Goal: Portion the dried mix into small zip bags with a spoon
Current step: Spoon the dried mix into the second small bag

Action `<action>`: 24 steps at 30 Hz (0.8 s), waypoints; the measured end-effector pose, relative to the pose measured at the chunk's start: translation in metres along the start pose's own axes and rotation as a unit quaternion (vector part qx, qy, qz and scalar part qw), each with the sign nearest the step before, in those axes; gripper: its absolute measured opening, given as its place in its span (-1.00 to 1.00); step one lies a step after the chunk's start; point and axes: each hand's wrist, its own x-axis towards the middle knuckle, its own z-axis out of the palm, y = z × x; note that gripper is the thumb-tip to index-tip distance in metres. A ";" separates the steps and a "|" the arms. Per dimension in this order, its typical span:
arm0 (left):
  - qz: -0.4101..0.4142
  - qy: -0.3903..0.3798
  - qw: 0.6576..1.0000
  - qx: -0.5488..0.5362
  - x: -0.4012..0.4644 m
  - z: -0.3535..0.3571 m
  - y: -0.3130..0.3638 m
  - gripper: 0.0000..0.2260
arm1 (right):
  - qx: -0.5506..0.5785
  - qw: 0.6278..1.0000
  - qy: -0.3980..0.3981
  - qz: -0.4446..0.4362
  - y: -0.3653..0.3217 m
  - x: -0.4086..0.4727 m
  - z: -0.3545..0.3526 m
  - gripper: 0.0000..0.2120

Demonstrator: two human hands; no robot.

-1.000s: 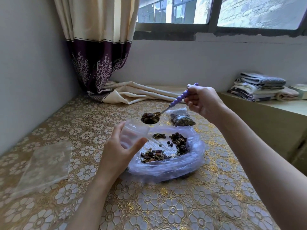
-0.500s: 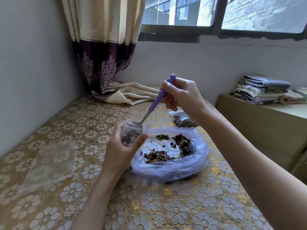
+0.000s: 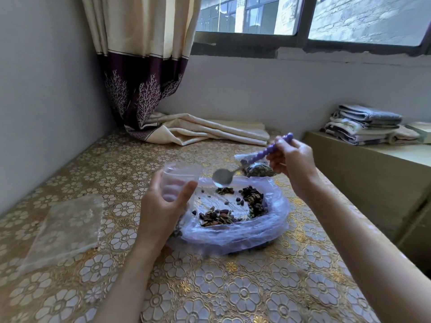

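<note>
A person's left hand (image 3: 161,206) holds a small clear zip bag (image 3: 180,180) upright, thumb on its near face and fingers curled behind it, the bag's mouth open at the top; what it holds inside cannot be made out. The right hand (image 3: 291,164) pinches the purple beaded handle of a metal spoon (image 3: 222,177), fingers curled round the handle's far end. The spoon's bowl is empty and hangs just right of the small bag, above the far edge of a large crumpled plastic bag (image 3: 233,236) that lies open on the table (image 3: 233,287). The dried mix (image 3: 253,201) of dark and tan pieces sits in that large bag in loose clumps, one at the right and one at the near side, with scattered bits between.

Just beyond the large bag, partly behind the right hand, lies a filled zip bag (image 3: 258,170) of dark contents. At the near left of the table, well apart from the hands, rests a flat stack of clear bags (image 3: 67,227). The table wears a gold floral-patterned cover. A cream and purple curtain (image 3: 144,73) hangs in the far corner, its hem pooled on the table. Folded towels (image 3: 366,124) sit on a ledge at the far right, below a window (image 3: 303,17).
</note>
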 end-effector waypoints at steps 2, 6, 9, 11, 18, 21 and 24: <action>0.002 0.000 1.000 0.002 0.000 0.000 0.001 -0.08 | -0.049 0.998 -0.004 0.025 0.019 -0.004 -0.011 -0.77; 0.006 0.004 1.000 0.004 0.000 0.001 0.001 -0.05 | -0.082 0.995 -0.009 0.054 0.035 -0.008 -0.025 -0.77; 0.009 0.002 1.000 0.008 0.001 0.001 0.002 0.02 | -0.085 0.993 -0.030 0.075 0.036 -0.009 -0.028 -0.78; 0.010 0.002 1.000 0.011 0.001 0.001 0.002 0.03 | -0.085 0.991 -0.045 0.094 0.036 -0.010 -0.029 -0.77; 0.017 -0.001 1.000 0.023 -0.001 0.001 0.003 -0.01 | -0.084 0.987 -0.080 0.115 0.035 -0.021 -0.024 -0.75; 0.018 0.000 0.999 0.033 -0.001 0.001 0.003 -0.02 | -0.089 0.986 -0.092 0.111 0.035 -0.027 -0.019 -0.75; 0.018 0.001 0.999 0.037 -0.002 0.001 0.003 -0.04 | -0.085 0.983 -0.097 0.128 0.036 -0.034 -0.012 -0.74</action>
